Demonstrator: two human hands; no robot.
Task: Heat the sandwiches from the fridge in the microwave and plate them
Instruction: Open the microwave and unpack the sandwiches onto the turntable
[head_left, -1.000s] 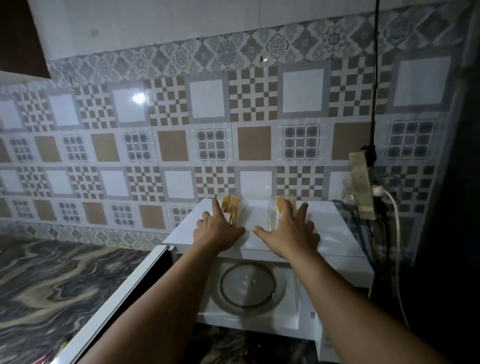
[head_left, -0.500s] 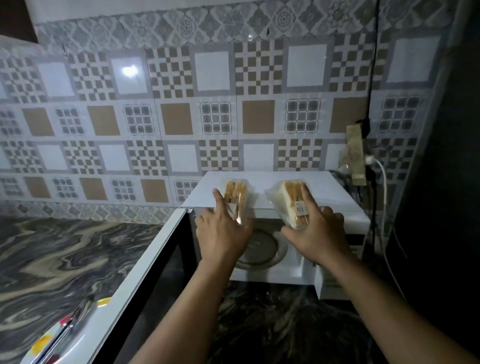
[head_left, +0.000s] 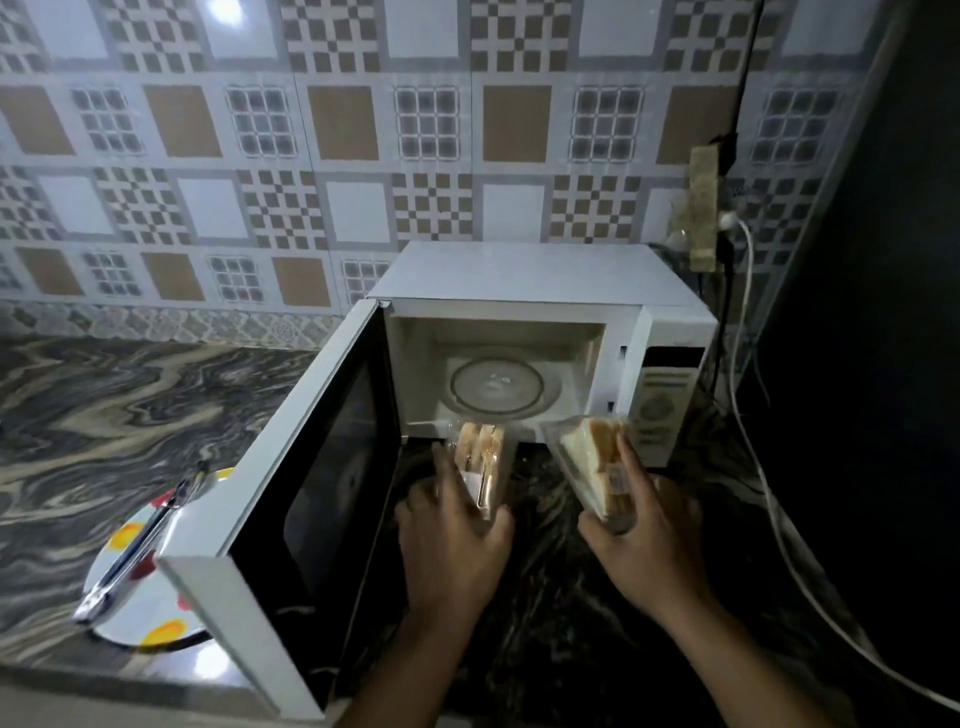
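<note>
Two plastic-wrapped triangular white-bread sandwiches are held in front of a white box-shaped microwave oven (head_left: 540, 275) standing on a dark marbled stone surface (head_left: 104, 395) against a wall of grey, white and tan patterned tiles (head_left: 343, 122). The left hand (head_left: 452, 530) is closed around the lower end of the left wrapped sandwich (head_left: 480, 462), whose cut edge is turned upward just below the oven's open mouth. The right hand (head_left: 649, 545) is wrapped around the right wrapped sandwich (head_left: 592, 462), which is tilted to the left and carries a small printed label (head_left: 616, 477) on its film; it is held just in front of the white control panel (head_left: 662, 400). Neither sandwich is inside the cavity, where a round clear glass turntable (head_left: 496, 387) is seen bare. The microwave's black-windowed, white-framed door (head_left: 291, 467) is swung fully open to the left. Behind the door's lower edge, a round white plate with red and yellow spots (head_left: 140, 608) is partly hidden, with a pair of shiny metal tongs (head_left: 140, 545) laid across it. To the right of the oven, a pale, grimy power strip (head_left: 702, 208) is hung on the wall, and a white cable (head_left: 748, 415) is trailed down along the surface beside a dark panel
</note>
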